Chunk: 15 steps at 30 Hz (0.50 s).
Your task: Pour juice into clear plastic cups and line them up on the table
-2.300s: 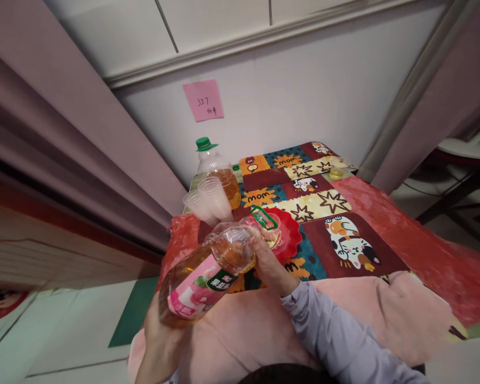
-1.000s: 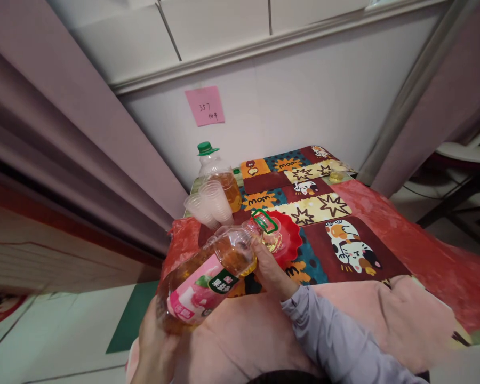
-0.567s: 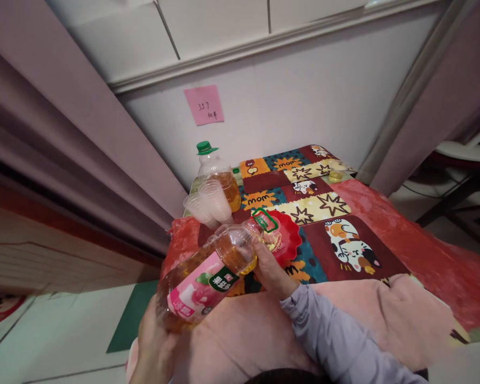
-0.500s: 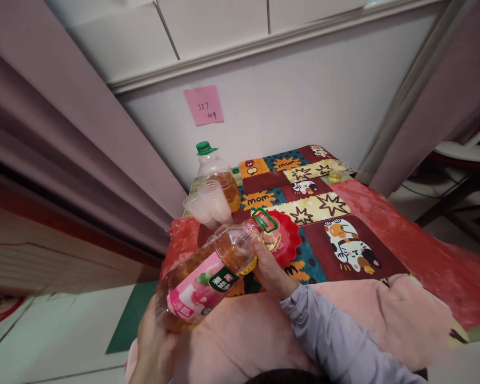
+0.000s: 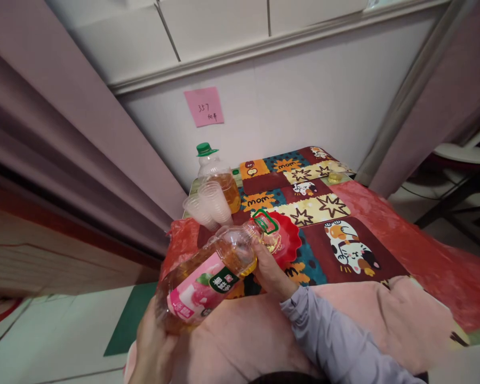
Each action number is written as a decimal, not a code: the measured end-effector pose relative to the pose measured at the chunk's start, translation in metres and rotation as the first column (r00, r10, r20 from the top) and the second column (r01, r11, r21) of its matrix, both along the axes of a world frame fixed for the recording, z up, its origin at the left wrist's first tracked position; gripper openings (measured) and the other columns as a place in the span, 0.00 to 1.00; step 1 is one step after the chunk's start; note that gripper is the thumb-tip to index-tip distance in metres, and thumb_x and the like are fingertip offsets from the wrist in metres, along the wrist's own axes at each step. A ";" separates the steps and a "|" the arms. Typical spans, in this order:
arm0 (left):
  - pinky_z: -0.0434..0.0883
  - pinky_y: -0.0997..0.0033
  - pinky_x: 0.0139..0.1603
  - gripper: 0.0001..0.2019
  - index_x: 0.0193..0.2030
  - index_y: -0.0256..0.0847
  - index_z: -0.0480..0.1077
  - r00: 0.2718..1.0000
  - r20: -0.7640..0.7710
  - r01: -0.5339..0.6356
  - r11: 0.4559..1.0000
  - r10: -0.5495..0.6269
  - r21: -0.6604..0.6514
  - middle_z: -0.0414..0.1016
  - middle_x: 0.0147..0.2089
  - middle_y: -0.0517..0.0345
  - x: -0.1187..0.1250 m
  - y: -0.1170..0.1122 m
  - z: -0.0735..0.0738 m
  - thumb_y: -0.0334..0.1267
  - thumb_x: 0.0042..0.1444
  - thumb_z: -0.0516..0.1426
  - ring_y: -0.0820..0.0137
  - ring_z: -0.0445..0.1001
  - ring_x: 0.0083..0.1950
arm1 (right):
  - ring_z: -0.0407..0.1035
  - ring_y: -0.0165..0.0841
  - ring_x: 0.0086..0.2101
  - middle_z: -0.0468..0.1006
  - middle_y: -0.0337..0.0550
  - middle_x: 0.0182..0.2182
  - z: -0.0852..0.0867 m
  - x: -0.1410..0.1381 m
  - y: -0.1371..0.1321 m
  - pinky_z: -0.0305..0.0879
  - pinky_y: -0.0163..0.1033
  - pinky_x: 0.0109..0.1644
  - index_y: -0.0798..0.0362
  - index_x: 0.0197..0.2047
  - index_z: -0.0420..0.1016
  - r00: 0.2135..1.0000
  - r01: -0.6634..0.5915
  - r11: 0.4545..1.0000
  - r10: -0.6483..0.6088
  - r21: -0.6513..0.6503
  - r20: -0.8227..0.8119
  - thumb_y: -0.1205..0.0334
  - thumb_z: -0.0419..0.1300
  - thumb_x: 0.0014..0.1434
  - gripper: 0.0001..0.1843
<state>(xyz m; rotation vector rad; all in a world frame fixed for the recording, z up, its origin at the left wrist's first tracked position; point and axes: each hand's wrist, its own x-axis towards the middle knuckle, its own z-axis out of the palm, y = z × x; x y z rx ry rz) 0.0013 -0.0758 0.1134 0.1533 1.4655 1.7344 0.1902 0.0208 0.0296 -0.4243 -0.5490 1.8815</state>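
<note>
Between left hand (image 5: pixel 154 336) clasping its base and right hand (image 5: pixel 272 271) gripping near its neck, the tilted bottle (image 5: pixel 203 288) seems mid-pour (flow unseen), probably needing a steady angle.

Right sleeve (image 5: pixel 336 336): pale lavender-grey, single-coloured; smooth cloth with a faint sheen; loose cut, softly puffed, widening from the wrist toward the elbow; shallow creases and folds along the forearm, grey in the shaded parts. Cuff (image 5: pixel 290 302): same colour, gathered in small puckers, fitted close at the wrist. Right grip (image 5: pixel 274 273) and left grip (image 5: pixel 156 337): both bare.
</note>
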 end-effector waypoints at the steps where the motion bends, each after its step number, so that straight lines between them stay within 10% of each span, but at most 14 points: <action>1: 0.87 0.64 0.47 0.14 0.51 0.37 0.85 1.000 0.003 -0.006 1.000 0.006 -0.012 0.90 0.41 0.55 0.000 0.000 0.000 0.32 0.56 0.69 0.61 0.88 0.38 | 0.77 0.53 0.67 0.88 0.47 0.60 -0.001 0.000 0.000 0.71 0.63 0.75 0.45 0.63 0.83 1.000 -0.003 1.000 0.003 0.000 -0.002 0.30 0.72 0.64 0.35; 15: 0.87 0.65 0.46 0.10 0.45 0.37 0.85 0.999 -0.038 -0.020 1.000 0.019 -0.022 0.90 0.38 0.55 0.009 0.005 0.011 0.27 0.59 0.63 0.61 0.88 0.37 | 0.76 0.53 0.68 0.86 0.47 0.63 0.003 0.000 0.000 0.74 0.61 0.73 0.45 0.64 0.81 1.000 0.005 1.000 -0.005 -0.017 -0.027 0.30 0.74 0.61 0.38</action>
